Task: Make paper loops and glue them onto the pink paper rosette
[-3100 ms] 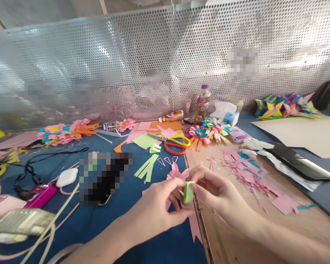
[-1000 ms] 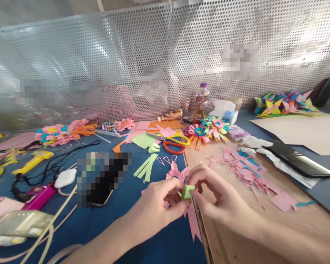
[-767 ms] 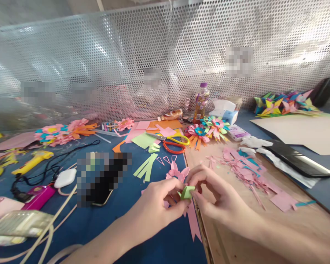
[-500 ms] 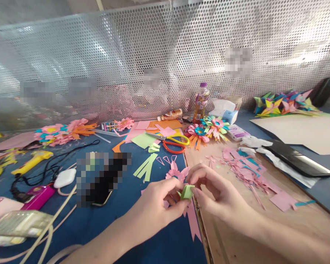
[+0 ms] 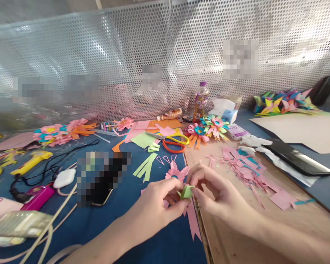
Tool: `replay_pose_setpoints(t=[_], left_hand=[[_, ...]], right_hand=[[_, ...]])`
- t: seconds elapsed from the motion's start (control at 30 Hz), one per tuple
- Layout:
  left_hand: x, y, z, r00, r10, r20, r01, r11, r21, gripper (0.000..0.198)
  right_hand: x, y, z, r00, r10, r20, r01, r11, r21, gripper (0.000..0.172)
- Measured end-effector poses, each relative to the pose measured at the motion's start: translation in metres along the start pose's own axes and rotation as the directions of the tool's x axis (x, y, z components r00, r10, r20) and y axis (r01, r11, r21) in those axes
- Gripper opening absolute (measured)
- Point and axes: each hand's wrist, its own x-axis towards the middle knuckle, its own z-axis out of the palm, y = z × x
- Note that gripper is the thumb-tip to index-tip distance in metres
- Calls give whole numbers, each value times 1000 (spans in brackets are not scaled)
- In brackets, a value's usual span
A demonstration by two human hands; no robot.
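Observation:
A small folded green paper piece [image 5: 186, 192] is pinched between my two hands. My left hand [image 5: 163, 201] grips its left side with thumb and fingers closed. On its right edge, the thumb and forefinger of my right hand [image 5: 214, 187] are closed. Just behind and below my fingers lies a pink paper flower [image 5: 176, 172] with a pink ribbon tail [image 5: 193, 222]; my hands partly hide it. Green paper strips [image 5: 146, 167] and small pink paper loops [image 5: 166, 160] lie beyond my left hand.
Scissors [image 5: 172, 141] with red and yellow handles rest on coloured paper. A bottle [image 5: 200, 102] and finished flowers [image 5: 215, 126] stand behind. Pink scraps [image 5: 247, 172] cover the right side. A phone [image 5: 106, 179], white case [image 5: 65, 178] and yellow glue gun [image 5: 31, 162] lie left.
The green paper has tilted slightly between my fingers. Both hands otherwise stay where they were.

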Motion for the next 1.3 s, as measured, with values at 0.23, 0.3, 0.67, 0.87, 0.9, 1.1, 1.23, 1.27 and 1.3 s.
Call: replay_pose_setpoints(t=[0.23, 0.3, 0.67, 0.87, 0.9, 1.1, 1.23, 1.27, 1.3], left_hand=[[-1, -1, 0, 1000, 16, 2, -16, 1000, 17, 11], [0, -1, 0, 1000, 19, 0, -19, 999, 29, 10], [1, -9, 2, 997, 78, -29, -74, 991, 114, 9], [1, -14, 4, 993, 108, -50, -101, 987, 129, 7], [1, -14, 5, 993, 110, -52, -103, 987, 127, 7], [2, -14, 5, 992, 113, -56, -105, 986, 131, 6], [1, -14, 5, 991, 121, -60, -111, 984, 140, 6], [1, -14, 5, 991, 122, -62, -113, 984, 140, 6], [1, -14, 5, 990, 122, -64, -113, 984, 137, 7]], right_hand=[[1, 0, 0, 1000, -3, 1, 3, 1000, 2, 5], [2, 0, 0, 1000, -3, 3, 3, 1000, -3, 4], [2, -2, 1, 1000, 5, 5, -5, 1000, -28, 4], [1, -3, 0, 1000, 2, 3, -2, 999, -42, 5], [1, -3, 0, 1000, 1, 3, -1, 999, -45, 5], [2, -2, 1, 1000, 4, 2, -4, 999, -40, 7], [3, -2, 1, 1000, -3, 4, 3, 999, -42, 10], [3, -3, 1, 1000, -4, 4, 4, 999, -43, 10], [3, -3, 1, 1000, -5, 2, 5, 999, -44, 10]])
